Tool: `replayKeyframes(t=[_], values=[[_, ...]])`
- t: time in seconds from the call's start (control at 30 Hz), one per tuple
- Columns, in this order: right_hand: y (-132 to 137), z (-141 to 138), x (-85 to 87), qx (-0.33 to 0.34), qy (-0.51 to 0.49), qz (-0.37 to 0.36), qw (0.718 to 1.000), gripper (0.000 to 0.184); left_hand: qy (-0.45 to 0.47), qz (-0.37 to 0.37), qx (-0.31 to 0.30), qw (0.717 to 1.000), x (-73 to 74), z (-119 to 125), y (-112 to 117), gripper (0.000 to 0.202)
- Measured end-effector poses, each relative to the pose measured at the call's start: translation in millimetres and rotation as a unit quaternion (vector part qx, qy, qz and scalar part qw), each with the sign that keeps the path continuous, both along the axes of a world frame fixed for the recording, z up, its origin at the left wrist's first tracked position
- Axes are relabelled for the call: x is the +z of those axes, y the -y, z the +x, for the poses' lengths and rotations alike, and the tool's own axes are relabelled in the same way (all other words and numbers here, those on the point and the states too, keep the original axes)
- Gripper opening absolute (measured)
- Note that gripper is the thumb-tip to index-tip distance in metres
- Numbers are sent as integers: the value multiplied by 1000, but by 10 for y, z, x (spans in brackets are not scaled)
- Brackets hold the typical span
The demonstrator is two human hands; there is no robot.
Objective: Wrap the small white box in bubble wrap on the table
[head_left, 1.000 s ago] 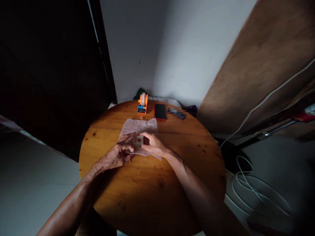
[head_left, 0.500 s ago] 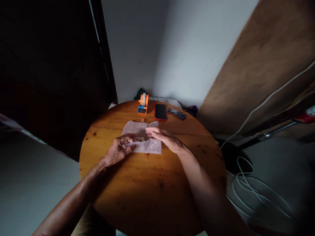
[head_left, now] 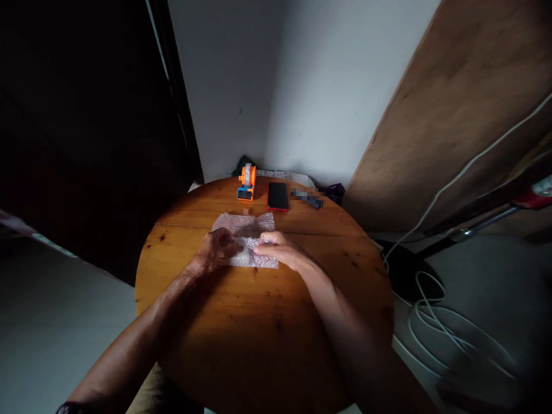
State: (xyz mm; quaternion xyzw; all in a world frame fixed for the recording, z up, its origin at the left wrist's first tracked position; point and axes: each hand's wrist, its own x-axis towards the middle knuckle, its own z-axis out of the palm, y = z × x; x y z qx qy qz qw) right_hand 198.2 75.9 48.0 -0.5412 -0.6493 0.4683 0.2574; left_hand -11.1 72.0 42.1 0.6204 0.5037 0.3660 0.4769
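A sheet of bubble wrap [head_left: 242, 222] lies on the round wooden table [head_left: 241, 322], its near part folded up over the middle. At the left end of the fold, my left hand [head_left: 214, 248] has its fingers curled closed on the wrap. My right hand [head_left: 278, 250] grips the right side of the same fold between thumb and fingers. Whatever lies under the folded layer is covered and cannot be made out.
Behind the wrap stands an orange and blue tape dispenser [head_left: 246, 183]. To its right are a phone in a red case [head_left: 278, 196] and a blurred-out dark object [head_left: 307, 198]. Coiled white cable [head_left: 440, 322] lies on the floor at right.
The near edge of the bubble wrap has been folded over the small pale item with red marks, hiding it. My right hand came down and closed on the fold.
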Motion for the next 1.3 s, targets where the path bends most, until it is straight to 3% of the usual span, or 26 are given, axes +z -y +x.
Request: replayKeyframes(t=[0.13, 0.23, 0.4, 0.47, 0.6, 0.7, 0.83, 1.03, 1.3], values=[[19, 89, 65, 52, 30, -12, 998, 19, 34, -9, -15, 999, -41, -24, 25, 37], [41, 142, 110, 94, 76, -61, 991, 21, 38, -38, -40, 998, -66, -56, 66, 45], [40, 192, 121, 111, 147, -130, 974, 19, 44, -65, -42, 996, -76, -54, 133, 48], [49, 191, 153, 92, 179, -74, 977, 16, 54, -63, -40, 996, -72, -51, 143, 47], [163, 83, 291, -2, 173, 191, 966, 11, 72, -58, -54, 994, -85, -55, 130, 38], [291, -76, 345, 49, 124, 291, 948, 9, 81, -53, -59, 994, -117, -47, 108, 34], [345, -239, 248, 153, 173, 316, 920, 2, 89, -52, -52, 993, -139, -41, 92, 33], [306, -251, 150, 171, 214, 302, 913, 5, 38, -40, -100, 993, -13, -277, 96, 54], [425, -260, 258, 207, 301, 339, 867, 21, -155, -17, -24, 987, 47, -425, 18, 47]])
